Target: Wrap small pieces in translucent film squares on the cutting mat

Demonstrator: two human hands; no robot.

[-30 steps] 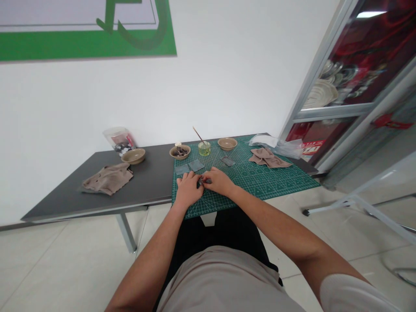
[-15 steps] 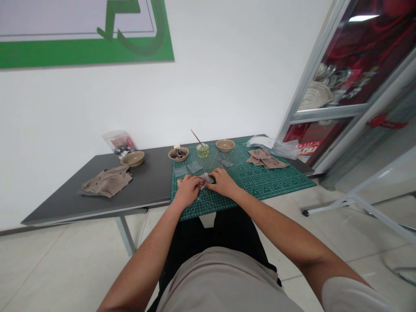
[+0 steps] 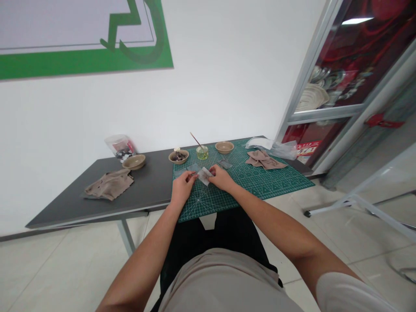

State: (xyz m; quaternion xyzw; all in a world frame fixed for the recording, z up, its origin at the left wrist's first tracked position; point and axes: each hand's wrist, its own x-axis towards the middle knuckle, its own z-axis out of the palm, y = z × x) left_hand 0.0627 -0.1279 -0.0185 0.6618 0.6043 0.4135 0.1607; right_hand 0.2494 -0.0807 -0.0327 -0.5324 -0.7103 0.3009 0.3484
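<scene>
The left hand (image 3: 183,189) and right hand (image 3: 221,177) have moved apart near the middle of the frame. A thin pale piece (image 3: 204,176) now shows between them, opened out more, and it partly hides the grey square (image 3: 194,167) behind it

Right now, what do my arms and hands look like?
Your left hand and right hand look bare: no gloves, rings or watch visible. A short, light grey-beige sleeve ends near the right elbow; no sleeve shows on the left arm.

Plain light taupe shirt (image 3: 221,281), short loose sleeve (image 3: 344,290); black trousers (image 3: 234,242).
</scene>
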